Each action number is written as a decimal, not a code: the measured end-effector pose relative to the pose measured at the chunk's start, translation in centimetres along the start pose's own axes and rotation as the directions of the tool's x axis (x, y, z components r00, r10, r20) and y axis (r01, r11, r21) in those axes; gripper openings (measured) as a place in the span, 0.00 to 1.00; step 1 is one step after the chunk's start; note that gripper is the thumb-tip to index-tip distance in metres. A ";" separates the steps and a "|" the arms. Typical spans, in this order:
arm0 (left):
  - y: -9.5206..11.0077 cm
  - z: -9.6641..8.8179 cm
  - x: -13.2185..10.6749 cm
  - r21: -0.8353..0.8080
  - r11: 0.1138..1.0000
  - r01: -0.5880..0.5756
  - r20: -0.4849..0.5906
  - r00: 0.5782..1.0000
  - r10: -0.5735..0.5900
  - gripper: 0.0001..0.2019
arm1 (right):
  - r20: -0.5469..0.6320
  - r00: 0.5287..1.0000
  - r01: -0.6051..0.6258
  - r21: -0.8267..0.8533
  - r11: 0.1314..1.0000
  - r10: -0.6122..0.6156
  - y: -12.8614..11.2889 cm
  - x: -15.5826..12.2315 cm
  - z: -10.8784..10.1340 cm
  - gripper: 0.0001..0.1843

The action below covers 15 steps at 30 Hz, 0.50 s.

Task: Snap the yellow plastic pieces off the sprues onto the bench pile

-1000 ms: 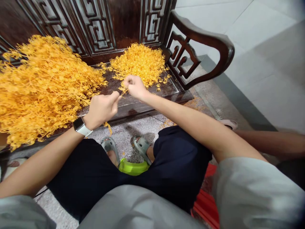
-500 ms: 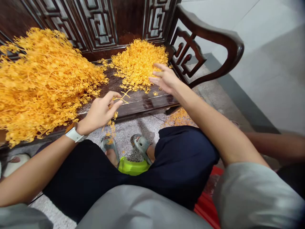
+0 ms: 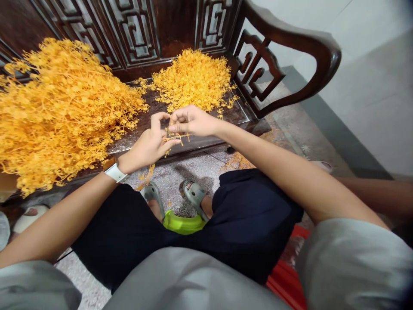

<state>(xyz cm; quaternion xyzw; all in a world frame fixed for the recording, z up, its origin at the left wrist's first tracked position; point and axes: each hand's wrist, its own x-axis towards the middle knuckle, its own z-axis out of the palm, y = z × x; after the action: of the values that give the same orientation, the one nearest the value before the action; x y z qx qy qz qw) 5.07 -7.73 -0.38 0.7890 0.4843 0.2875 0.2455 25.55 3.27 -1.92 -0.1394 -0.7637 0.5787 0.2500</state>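
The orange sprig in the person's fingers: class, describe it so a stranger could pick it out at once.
Above the dark carved wooden bench, in front of the smaller orange pile, the left hand and right hand meet. The small branched sprig between their fingers is the only one held up off the piles.

That thin orange sprig [image 3: 177,137] between the left hand [image 3: 145,148] and right hand [image 3: 192,121] is half hidden by fingers, probably too fine to read, and the big fluffy orange pile [image 3: 64,112] runs off the left edge.
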 end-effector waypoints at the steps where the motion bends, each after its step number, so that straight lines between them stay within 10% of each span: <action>1: 0.3 0.3 -0.1 -0.002 0.999 0.043 -0.026 0.999 -0.043 0.29 | -0.059 0.998 -0.011 0.007 1.000 0.012 0.1 0.0 -0.1 0.25; 5: 1.2 0.5 0.0 0.019 0.992 0.127 0.002 0.992 -0.127 0.10 | -0.290 0.955 -0.060 0.001 0.998 0.058 0.2 -0.2 -0.3 0.18; 8: 1.7 0.0 -0.1 0.051 0.995 0.086 0.045 0.995 -0.088 0.19 | -0.418 0.898 -0.146 0.012 0.989 0.138 0.6 -0.2 -1.7 0.16; 13: 3.8 0.4 -2.4 0.099 0.995 0.012 0.237 0.971 -0.035 0.19 | -0.845 0.481 -0.292 0.098 0.951 0.235 2.1 -2.6 -7.0 0.16; 15: 4.4 1.1 -3.1 0.022 0.999 0.024 0.300 0.953 -0.029 0.19 | -0.800 0.508 -0.356 0.142 0.924 0.319 2.4 -4.3 -8.1 0.14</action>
<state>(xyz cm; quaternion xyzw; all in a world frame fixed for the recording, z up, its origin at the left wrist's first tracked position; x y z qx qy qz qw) 7.45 -12.46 1.13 0.8191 0.4545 0.1565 0.3130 33.35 8.39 -3.51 -0.5384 -0.5336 0.4720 0.4501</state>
